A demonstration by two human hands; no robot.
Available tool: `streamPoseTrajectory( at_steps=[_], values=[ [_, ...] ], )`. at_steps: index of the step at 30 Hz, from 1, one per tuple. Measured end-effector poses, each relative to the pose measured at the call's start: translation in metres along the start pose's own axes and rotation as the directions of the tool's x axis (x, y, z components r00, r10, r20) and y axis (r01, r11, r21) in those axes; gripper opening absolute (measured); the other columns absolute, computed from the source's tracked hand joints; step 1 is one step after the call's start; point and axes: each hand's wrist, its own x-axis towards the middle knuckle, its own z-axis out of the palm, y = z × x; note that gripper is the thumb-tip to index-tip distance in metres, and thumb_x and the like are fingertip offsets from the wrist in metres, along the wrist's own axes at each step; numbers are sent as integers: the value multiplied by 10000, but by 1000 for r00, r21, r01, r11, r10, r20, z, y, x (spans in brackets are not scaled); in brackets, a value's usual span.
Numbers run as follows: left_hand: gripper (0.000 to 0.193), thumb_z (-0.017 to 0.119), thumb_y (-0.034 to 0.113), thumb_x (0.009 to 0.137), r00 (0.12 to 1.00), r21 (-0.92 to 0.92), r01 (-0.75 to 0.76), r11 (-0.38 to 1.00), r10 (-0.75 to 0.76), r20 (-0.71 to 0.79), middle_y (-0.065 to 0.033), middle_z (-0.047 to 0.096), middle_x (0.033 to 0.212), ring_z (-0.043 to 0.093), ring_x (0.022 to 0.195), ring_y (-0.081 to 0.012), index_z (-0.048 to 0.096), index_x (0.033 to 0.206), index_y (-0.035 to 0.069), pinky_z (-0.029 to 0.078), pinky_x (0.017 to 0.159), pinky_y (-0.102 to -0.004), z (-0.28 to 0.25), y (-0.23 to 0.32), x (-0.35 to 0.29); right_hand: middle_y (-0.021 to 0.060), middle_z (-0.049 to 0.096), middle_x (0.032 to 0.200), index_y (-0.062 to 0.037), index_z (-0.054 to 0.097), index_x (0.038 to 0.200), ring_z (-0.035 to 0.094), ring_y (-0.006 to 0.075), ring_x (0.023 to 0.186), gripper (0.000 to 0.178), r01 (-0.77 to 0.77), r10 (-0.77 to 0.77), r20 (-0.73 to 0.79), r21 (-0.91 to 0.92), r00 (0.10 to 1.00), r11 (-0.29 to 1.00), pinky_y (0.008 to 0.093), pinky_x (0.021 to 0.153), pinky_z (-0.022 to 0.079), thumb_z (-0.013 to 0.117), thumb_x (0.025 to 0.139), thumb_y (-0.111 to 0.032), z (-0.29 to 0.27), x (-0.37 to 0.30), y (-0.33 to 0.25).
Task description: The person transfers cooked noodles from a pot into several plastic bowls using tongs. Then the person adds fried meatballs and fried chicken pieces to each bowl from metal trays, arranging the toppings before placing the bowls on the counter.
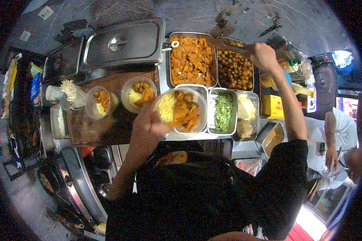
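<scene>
My left hand [146, 129] grips a clear plastic bowl [204, 105] at its near left side. Yellow noodles [165, 107], orange sauced pieces [186, 117] and brown balls [184, 95] lie in it. Out to the right, my right hand [264, 57] is closed at the far edge of a tray of glossy brown balls [234, 69]; what its fingers hold is blurred. Left of that tray sits another with orange sauced pieces [192, 60]. Shredded green vegetable [223, 111] fills a small metal container right of the held bowl.
Two filled plastic bowls stand on the wooden board [122, 130]. A lidded steel pan [128, 43] is behind them, white stringy strands [71, 93] to their left. Rightward are a clear tub [247, 114], a yellow box [272, 107] and a person in white [332, 136].
</scene>
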Motion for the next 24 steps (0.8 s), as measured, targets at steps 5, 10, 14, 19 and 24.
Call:
streamPoseTrajectory(
  at_steps=[5, 10, 14, 19, 24],
  values=[
    [377, 413, 132, 1002, 923, -125, 386, 914, -382, 52, -203, 569, 1215, 589, 1072, -285, 477, 1337, -29, 463, 926, -367, -54, 30, -47, 210, 687, 827, -24, 689, 765, 692, 365, 803, 175, 14, -3, 102, -113, 995, 994, 457, 674, 562, 710, 702, -186, 13, 16, -19],
    [379, 395, 152, 1017, 786, -233, 570, 788, -605, -124, -207, 575, 1243, 581, 1106, -273, 498, 1332, -31, 454, 945, -356, -61, -12, -114, 196, 676, 757, -41, 702, 772, 678, 359, 720, 201, 162, -165, 5, -212, 986, 964, 461, 645, 543, 705, 728, -238, 19, 33, -28],
    [399, 392, 151, 1019, 806, -49, 539, 841, -532, -259, -204, 580, 1243, 587, 1084, -274, 471, 1367, -27, 456, 944, -361, -58, -70, -162, 180, 686, 763, -72, 706, 741, 685, 342, 708, 147, 226, -241, -16, -292, 970, 929, 439, 620, 547, 684, 722, -216, 20, 43, -36],
    [416, 433, 122, 990, 658, -420, 591, 689, -712, -243, -191, 568, 1270, 565, 1122, -283, 457, 1380, -19, 440, 967, -359, -35, -86, -160, 151, 674, 781, -91, 687, 764, 686, 324, 748, 112, 206, -238, -71, -303, 969, 931, 438, 638, 548, 614, 775, -176, -4, 24, -36],
    [407, 475, 116, 959, 742, -183, 586, 789, -613, -271, -160, 582, 1248, 580, 1084, -270, 493, 1348, 0, 454, 953, -360, -18, -103, -151, 136, 695, 821, -196, 725, 1059, 675, 330, 789, 288, 112, -127, -29, -307, 992, 945, 443, 695, 531, 689, 801, -320, -4, 12, 5]
  ],
)
